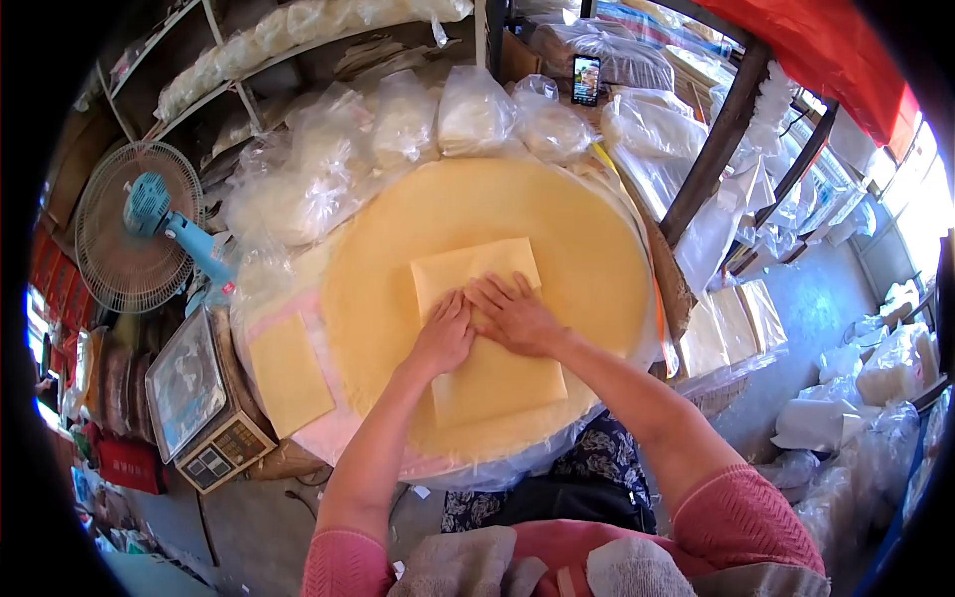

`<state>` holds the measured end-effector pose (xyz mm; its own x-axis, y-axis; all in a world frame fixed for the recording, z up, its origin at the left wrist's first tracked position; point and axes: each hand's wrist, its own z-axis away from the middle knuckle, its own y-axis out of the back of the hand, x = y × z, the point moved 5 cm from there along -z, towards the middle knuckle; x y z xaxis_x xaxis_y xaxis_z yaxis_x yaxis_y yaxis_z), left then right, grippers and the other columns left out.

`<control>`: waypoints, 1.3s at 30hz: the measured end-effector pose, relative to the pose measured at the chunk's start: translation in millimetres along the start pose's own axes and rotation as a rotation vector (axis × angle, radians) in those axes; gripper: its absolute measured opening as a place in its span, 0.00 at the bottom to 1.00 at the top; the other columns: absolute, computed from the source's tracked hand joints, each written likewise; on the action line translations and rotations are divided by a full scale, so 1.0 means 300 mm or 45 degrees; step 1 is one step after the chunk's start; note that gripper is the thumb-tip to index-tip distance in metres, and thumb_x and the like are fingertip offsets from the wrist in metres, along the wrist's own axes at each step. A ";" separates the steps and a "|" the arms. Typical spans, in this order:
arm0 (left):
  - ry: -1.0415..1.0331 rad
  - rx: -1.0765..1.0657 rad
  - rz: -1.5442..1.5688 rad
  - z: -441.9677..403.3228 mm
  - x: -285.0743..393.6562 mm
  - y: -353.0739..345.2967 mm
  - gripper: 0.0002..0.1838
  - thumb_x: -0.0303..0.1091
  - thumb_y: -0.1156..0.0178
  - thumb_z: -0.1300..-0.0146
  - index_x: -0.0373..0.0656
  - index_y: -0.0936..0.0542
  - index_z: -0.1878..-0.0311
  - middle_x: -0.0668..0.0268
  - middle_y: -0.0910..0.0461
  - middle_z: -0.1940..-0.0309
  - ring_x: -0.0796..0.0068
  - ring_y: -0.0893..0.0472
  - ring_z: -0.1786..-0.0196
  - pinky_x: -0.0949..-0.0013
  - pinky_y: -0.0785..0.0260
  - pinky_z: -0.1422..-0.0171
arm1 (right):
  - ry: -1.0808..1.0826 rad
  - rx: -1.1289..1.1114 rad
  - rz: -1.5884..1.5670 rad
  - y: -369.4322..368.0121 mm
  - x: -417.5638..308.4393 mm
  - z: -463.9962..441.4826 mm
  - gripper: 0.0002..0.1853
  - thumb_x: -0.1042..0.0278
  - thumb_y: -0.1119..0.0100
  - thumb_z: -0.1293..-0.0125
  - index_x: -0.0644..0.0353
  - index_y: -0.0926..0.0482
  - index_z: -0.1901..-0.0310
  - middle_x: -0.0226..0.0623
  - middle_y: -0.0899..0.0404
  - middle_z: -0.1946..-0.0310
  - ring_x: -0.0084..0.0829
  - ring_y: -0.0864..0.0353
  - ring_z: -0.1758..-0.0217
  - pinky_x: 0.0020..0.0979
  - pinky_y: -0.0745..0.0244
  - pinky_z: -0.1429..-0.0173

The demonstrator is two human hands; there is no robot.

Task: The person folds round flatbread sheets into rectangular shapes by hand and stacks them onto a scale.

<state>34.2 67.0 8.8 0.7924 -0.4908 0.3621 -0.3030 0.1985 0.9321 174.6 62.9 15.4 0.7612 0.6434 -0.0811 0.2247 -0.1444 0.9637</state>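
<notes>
Pink textured sleeves [746, 517], dark floral bottoms [605, 456]

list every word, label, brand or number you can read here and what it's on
No text can be read with certainty.
Red bag: pale lettering, too small and blurred to read.
Scale's control panel: markings too small to read.
Phone screen: lit, but any text is too small to read.
Folded yellow sheet: no lettering visible.

The left hand [445, 335] and right hand [517, 313] hid part of the folded pale-yellow rectangular sheet [502, 393]. Screen content on the black rectangular phone [586, 80] was too small to read. The top edge cut off bright red sheeting [836, 50].
</notes>
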 end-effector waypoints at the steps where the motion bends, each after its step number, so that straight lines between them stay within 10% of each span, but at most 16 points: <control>1: -0.007 -0.022 0.020 -0.016 0.006 -0.002 0.32 0.38 0.53 0.32 0.28 0.44 0.30 0.46 0.47 0.27 0.53 0.50 0.24 0.57 0.57 0.21 | -0.024 -0.009 -0.027 0.001 0.002 -0.002 0.33 0.43 0.59 0.28 0.53 0.45 0.28 0.38 0.45 0.27 0.38 0.53 0.22 0.51 0.60 0.23; 14: -0.008 -0.108 0.568 0.006 -0.017 0.045 0.31 0.39 0.47 0.34 0.32 0.37 0.32 0.47 0.43 0.29 0.52 0.47 0.25 0.55 0.53 0.23 | -0.042 -0.154 -0.040 0.011 -0.001 -0.013 0.31 0.47 0.60 0.27 0.56 0.44 0.29 0.34 0.48 0.26 0.39 0.57 0.21 0.52 0.62 0.23; 20: -0.408 0.095 -0.068 0.315 0.261 0.031 0.34 0.46 0.39 0.41 0.35 0.32 0.36 0.44 0.38 0.33 0.46 0.45 0.27 0.50 0.51 0.25 | -0.033 -0.121 -0.016 -0.004 0.000 -0.013 0.30 0.47 0.63 0.27 0.55 0.42 0.29 0.33 0.49 0.26 0.38 0.58 0.21 0.52 0.63 0.23; 32: -0.559 0.506 -0.198 0.359 0.053 0.090 0.29 0.21 0.38 0.60 0.41 0.23 0.48 0.57 0.22 0.47 0.55 0.25 0.38 0.46 0.39 0.30 | -0.071 -0.122 -0.064 -0.002 0.006 -0.008 0.31 0.46 0.62 0.28 0.54 0.42 0.29 0.33 0.47 0.26 0.36 0.56 0.22 0.52 0.63 0.23; 39: -0.429 0.466 0.209 0.425 0.083 0.166 0.15 0.25 0.36 0.49 0.44 0.23 0.57 0.62 0.16 0.59 0.59 0.18 0.48 0.46 0.39 0.30 | 0.067 -0.189 -0.210 -0.003 -0.052 0.076 0.31 0.47 0.61 0.28 0.54 0.42 0.29 0.35 0.47 0.26 0.41 0.56 0.22 0.56 0.64 0.24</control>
<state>-28.7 -43.5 65.2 0.5230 -0.7357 0.4304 -0.6222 0.0157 0.7827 176.4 35.8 10.1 0.6878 0.6880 -0.2314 0.2486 0.0762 0.9656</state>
